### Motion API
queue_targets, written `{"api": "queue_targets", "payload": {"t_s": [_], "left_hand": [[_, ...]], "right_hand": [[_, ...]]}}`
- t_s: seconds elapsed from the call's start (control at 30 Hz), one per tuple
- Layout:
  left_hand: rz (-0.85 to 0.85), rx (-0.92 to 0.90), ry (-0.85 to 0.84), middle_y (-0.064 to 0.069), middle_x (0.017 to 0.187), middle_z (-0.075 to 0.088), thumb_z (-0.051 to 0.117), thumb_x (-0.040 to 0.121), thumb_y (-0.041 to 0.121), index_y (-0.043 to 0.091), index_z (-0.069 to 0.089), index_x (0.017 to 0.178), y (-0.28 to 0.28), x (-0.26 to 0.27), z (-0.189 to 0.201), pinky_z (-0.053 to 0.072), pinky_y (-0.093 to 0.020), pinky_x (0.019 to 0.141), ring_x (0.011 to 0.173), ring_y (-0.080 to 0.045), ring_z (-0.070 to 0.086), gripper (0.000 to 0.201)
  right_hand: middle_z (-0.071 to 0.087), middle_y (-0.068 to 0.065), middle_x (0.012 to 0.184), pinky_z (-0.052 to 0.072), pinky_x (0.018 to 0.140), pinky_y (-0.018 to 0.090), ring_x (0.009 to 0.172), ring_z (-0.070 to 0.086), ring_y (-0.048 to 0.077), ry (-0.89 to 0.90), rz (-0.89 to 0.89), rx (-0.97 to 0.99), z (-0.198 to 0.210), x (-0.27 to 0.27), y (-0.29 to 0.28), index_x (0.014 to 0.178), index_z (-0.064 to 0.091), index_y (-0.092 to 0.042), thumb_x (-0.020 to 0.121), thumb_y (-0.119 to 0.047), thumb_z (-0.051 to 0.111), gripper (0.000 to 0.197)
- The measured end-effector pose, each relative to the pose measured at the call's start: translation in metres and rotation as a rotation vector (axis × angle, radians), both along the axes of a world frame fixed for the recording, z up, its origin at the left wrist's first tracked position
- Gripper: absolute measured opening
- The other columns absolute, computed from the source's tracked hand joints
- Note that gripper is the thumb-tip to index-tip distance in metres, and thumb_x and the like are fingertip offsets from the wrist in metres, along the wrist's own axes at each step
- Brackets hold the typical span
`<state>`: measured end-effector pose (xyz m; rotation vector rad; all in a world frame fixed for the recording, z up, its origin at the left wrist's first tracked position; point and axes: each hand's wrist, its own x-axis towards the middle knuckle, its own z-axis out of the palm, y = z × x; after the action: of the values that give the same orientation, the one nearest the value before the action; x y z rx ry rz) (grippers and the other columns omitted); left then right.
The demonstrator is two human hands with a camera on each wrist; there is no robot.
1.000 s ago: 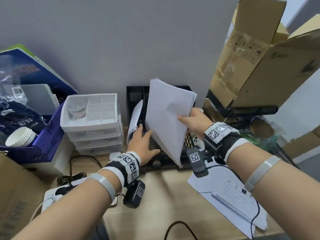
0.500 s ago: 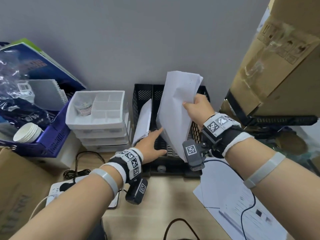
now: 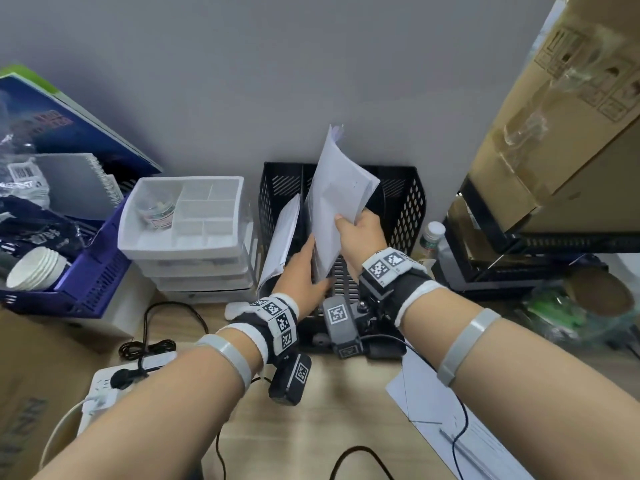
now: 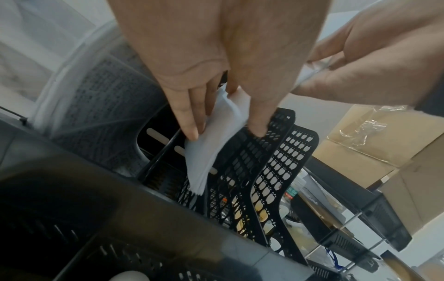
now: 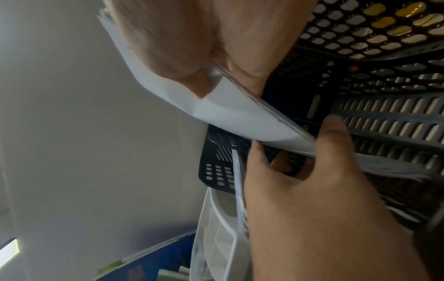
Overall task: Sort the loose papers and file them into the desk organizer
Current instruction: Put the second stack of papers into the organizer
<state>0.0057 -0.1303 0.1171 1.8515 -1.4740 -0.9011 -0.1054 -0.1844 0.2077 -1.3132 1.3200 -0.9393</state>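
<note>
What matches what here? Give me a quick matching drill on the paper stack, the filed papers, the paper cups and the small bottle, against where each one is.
Things:
1. paper stack
2. filed papers
3. paper cups
4. small bottle

Places:
A. in the blue basket
B. standing in the leftmost slot of the black organizer
C. gripped by the right hand, bottom corner pinched by the left hand
D. on the desk just right of the organizer

Pairs: 1-C, 2-B, 3-A, 4-D
</note>
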Motion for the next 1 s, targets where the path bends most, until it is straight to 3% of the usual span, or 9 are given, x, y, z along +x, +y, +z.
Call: {"api": "queue_targets", "payload": {"t_s": [0.13,0.3,0.4,0.5,0.6,0.73,0.8,0.9,1.0], "left_hand": [[0.040,0.070,-0.011,0.002,0.149,0.050,0.059,0.091,0.018,0.041,0.012,0.155,0.000,-0.004,-0.008,0.043,-0.047,0.113,0.133,-0.024,0.054,0.083],[0.088,0.122,-0.182,-0.013,0.125,0.062,0.055,0.096,0.021,0.016,0.038,0.142,0.002,-0.011,-0.014,0.049,-0.047,0.101,0.117,-0.035,0.061,0.049],[0.063,0.272,-0.333,-0.022,0.125,0.064,0.052,0.099,0.018,0.010,0.032,0.150,0.005,-0.009,-0.014,0.048,-0.045,0.096,0.114,-0.042,0.063,0.056],[0.058,0.325,-0.400,-0.022,0.127,0.064,0.047,0.100,0.016,0.003,0.051,0.136,0.010,-0.003,-0.015,0.046,-0.041,0.098,0.117,-0.038,0.061,0.039],[0.148,0.210,-0.297,-0.020,0.119,0.066,0.047,0.098,0.016,0.003,0.058,0.129,0.017,0.003,-0.017,0.049,-0.040,0.098,0.112,-0.037,0.062,0.035],[0.280,0.212,-0.081,-0.010,0.083,0.074,0.043,0.090,0.053,0.017,0.067,0.089,0.033,0.010,-0.012,0.058,-0.042,0.084,0.084,-0.036,0.072,0.044],[0.362,0.269,0.132,-0.010,0.064,0.071,0.038,0.088,0.067,0.014,0.064,0.074,0.039,0.006,-0.010,0.061,-0.041,0.068,0.064,-0.036,0.073,0.061],[0.315,0.386,0.357,-0.014,0.049,0.064,0.032,0.096,0.067,0.004,0.057,0.058,0.048,-0.014,-0.010,0.053,-0.028,0.047,0.049,-0.030,0.067,0.078],[0.108,0.457,0.442,-0.014,0.049,0.065,0.033,0.103,0.054,0.002,0.059,0.058,0.060,-0.043,-0.022,0.050,-0.023,0.044,0.044,-0.026,0.065,0.073]], "right_hand": [[0.067,0.007,0.114,0.050,0.091,0.033,0.107,0.063,0.024,0.157,0.183,-0.042,-0.017,0.004,0.005,0.126,0.058,-0.005,0.097,-0.011,0.050,0.031],[0.064,0.015,0.125,0.050,0.098,0.042,0.113,0.061,0.035,0.486,0.402,-0.059,-0.040,0.008,0.010,0.139,0.046,-0.016,0.097,-0.019,0.045,0.042],[0.063,0.018,0.125,0.049,0.096,0.042,0.112,0.061,0.038,0.579,0.494,-0.037,-0.052,0.009,0.013,0.142,0.039,-0.019,0.096,-0.021,0.046,0.047],[0.065,0.016,0.122,0.053,0.090,0.040,0.104,0.064,0.037,0.593,0.555,-0.018,-0.062,0.010,0.018,0.146,0.032,-0.030,0.094,-0.025,0.051,0.056],[0.068,0.009,0.113,0.054,0.075,0.031,0.093,0.067,0.030,0.571,0.573,0.003,-0.073,0.005,0.023,0.149,0.026,-0.041,0.094,-0.030,0.054,0.063],[0.069,0.007,0.116,0.054,0.093,0.039,0.103,0.067,0.025,0.525,0.580,0.004,-0.084,-0.012,0.034,0.148,0.036,-0.033,0.093,-0.027,0.056,0.059],[0.070,0.008,0.111,0.056,0.089,0.038,0.095,0.071,0.024,0.489,0.557,0.047,-0.092,-0.027,0.042,0.141,0.046,-0.029,0.093,-0.021,0.056,0.050],[0.073,0.010,0.102,0.053,0.061,0.020,0.081,0.073,0.026,0.404,0.469,0.185,-0.101,-0.058,0.058,0.127,0.061,-0.019,0.094,-0.009,0.051,0.035],[0.074,0.014,0.096,0.058,0.066,0.027,0.074,0.068,0.024,0.370,0.328,0.292,-0.117,-0.101,0.081,0.114,0.068,-0.013,0.092,-0.004,0.051,0.029]]}}
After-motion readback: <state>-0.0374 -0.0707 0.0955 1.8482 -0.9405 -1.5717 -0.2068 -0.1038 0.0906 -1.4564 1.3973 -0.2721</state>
